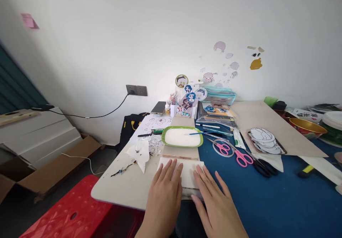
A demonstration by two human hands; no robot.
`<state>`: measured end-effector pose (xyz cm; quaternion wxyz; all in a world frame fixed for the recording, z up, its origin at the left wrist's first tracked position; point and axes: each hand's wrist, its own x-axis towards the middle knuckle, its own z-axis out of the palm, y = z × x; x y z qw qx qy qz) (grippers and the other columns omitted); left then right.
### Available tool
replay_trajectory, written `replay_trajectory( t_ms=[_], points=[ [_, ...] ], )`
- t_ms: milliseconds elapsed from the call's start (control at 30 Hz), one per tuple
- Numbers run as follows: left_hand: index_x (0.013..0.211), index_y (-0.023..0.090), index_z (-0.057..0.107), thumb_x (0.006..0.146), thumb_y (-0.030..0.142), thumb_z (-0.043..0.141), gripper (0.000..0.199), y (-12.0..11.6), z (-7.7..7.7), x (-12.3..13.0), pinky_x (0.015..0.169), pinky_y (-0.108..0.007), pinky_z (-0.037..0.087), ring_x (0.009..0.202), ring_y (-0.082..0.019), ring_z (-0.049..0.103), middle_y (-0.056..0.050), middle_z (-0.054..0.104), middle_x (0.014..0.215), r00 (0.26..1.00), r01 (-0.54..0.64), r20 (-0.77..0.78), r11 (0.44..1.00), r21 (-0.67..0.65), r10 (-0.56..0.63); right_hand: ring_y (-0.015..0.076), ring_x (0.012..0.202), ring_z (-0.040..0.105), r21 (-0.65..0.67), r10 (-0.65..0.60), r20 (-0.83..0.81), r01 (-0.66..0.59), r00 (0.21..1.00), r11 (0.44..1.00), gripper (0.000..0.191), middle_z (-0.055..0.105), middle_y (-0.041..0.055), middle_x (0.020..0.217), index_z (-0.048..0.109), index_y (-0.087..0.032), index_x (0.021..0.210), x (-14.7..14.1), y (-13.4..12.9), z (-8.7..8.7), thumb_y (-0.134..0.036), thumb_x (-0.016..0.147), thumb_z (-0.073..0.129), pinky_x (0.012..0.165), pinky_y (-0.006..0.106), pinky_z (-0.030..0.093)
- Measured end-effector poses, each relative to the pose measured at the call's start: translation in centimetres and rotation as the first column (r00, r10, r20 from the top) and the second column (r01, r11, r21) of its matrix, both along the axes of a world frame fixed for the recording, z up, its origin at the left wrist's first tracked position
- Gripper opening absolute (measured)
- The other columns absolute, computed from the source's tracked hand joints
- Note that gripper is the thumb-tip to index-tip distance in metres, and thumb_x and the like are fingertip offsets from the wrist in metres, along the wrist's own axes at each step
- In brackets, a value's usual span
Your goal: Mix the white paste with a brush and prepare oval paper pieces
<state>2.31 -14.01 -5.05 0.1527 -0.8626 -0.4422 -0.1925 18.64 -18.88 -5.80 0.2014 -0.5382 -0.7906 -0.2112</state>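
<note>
A sheet of white paper (188,175) lies at the table's near edge, over what looks like a board. My left hand (167,186) rests flat on its left side, fingers stretched forward. On the right side of the sheet my right hand (212,190) lies with fingers spread, the thumb pointing inward near the edge. Neither hand grips anything. Just beyond the paper stands a green-rimmed tray (163,137) filled with white liquid. A thin blue brush (200,133) lies across the tray's right rim with its tip over the liquid.
Pink scissors (243,158) and black scissors (264,166) lie right of the tray. Paper scraps (153,146) are heaped on the left. Cut-out drawings (263,140) sit in a shallow tray at right. A golden bowl (307,127) stands farther right. A red stool (77,209) is below left.
</note>
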Motion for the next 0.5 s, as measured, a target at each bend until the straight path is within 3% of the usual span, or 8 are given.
replay_trajectory(
  t_ms=[200, 333, 500],
  points=[
    [0.125, 0.016, 0.052, 0.079, 0.007, 0.038, 0.048, 0.5, -0.4, 0.5, 0.094, -0.046, 0.048, 0.121, -0.027, 0.049, -0.013, 0.052, 0.132, 1.0, 0.024, -0.015, 0.999, -0.036, -0.024, 0.0228, 0.121, 0.05, -0.058, -0.049, -0.108, 0.043, 0.993, 0.997, 0.044, 0.047, 0.0037, 0.136, 0.053, -0.016, 0.127, -1.6, 0.6, -0.8, -0.035, 0.091, 0.038, 0.096, 0.042, 0.04],
    [0.126, 0.018, 0.052, 0.081, 0.007, 0.038, 0.048, 0.4, -0.7, 0.4, 0.096, -0.046, 0.047, 0.124, -0.027, 0.046, -0.012, 0.049, 0.135, 1.0, 0.028, 0.016, 0.998, -0.057, -0.027, 0.0235, 0.123, 0.049, -0.08, -0.031, -0.096, 0.023, 0.995, 0.997, 0.048, 0.042, 0.0049, 0.139, 0.048, -0.015, 0.132, -1.5, 0.6, -1.8, -0.039, 0.091, 0.039, 0.096, 0.043, 0.04],
    [0.128, 0.02, 0.051, 0.081, 0.009, 0.038, 0.049, 0.3, -1.0, 0.2, 0.094, -0.045, 0.048, 0.122, -0.026, 0.048, -0.011, 0.05, 0.135, 0.999, 0.014, 0.033, 0.998, -0.06, -0.012, 0.0243, 0.123, 0.048, -0.114, -0.044, -0.114, 0.031, 0.992, 0.993, 0.052, 0.042, 0.0051, 0.139, 0.048, -0.017, 0.132, -1.4, 0.4, -1.8, -0.045, 0.09, 0.039, 0.097, 0.044, 0.042]
  ],
)
